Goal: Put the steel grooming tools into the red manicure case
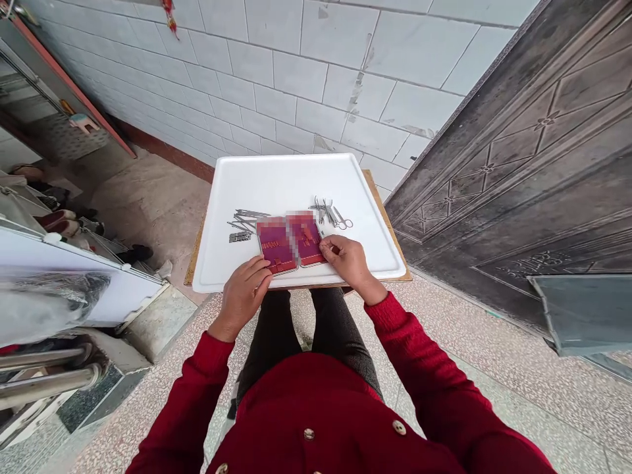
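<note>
An open manicure case (280,245) with a purple and red lining and small loops lies near the front of a white tray-like tabletop (276,178). Part of the case is pixelated. My left hand (243,293) holds its lower left edge, fingers closed on the rim. At the right edge, my right hand (348,260) pinches the border between thumb and forefinger. Left of the case are several thin metal tools (247,216) and a nail clipper (239,237). Beyond its right side lie small scissors (343,220) and a cluster of metal nippers or clippers (323,209).
A wooden board (379,191) shows under the white top. Behind stands a white tiled wall (301,85); on the right is a dark patterned metal door (503,151). To the left are a shoe rack (89,230) and metal bars (49,375).
</note>
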`<move>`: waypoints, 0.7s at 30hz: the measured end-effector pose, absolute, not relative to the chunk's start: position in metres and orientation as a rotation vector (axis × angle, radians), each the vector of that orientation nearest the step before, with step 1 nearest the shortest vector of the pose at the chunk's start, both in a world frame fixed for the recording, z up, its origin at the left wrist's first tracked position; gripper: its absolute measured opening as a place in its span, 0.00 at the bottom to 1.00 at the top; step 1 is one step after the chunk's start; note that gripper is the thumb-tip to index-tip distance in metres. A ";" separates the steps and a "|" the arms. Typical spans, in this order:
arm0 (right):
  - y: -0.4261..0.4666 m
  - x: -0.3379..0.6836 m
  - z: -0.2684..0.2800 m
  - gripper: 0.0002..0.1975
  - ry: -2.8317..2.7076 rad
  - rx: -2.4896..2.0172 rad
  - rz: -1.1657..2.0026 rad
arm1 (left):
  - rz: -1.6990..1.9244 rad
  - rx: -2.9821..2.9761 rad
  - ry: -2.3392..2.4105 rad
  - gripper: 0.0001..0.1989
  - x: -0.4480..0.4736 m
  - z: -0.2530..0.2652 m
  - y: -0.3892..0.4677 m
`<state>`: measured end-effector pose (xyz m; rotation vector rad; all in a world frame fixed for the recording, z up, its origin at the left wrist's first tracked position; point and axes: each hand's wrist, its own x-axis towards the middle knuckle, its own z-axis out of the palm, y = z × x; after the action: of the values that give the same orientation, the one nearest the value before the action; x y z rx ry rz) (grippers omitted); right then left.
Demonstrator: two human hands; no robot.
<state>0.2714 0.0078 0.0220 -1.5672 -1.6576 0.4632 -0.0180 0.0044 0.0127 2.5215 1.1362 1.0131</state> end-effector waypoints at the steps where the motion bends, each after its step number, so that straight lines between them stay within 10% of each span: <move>1: 0.007 0.271 0.022 0.09 -1.650 -1.578 0.463 | 1.002 2.521 1.137 0.11 -0.018 0.013 0.004; 21: 0.001 0.271 0.017 0.13 -1.495 -1.535 0.605 | 1.007 2.506 1.103 0.11 -0.021 0.014 0.005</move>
<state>0.2709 0.0006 0.0174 -1.5350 -1.4948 0.6046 -0.0208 0.0055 0.0144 2.5061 1.1029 1.0071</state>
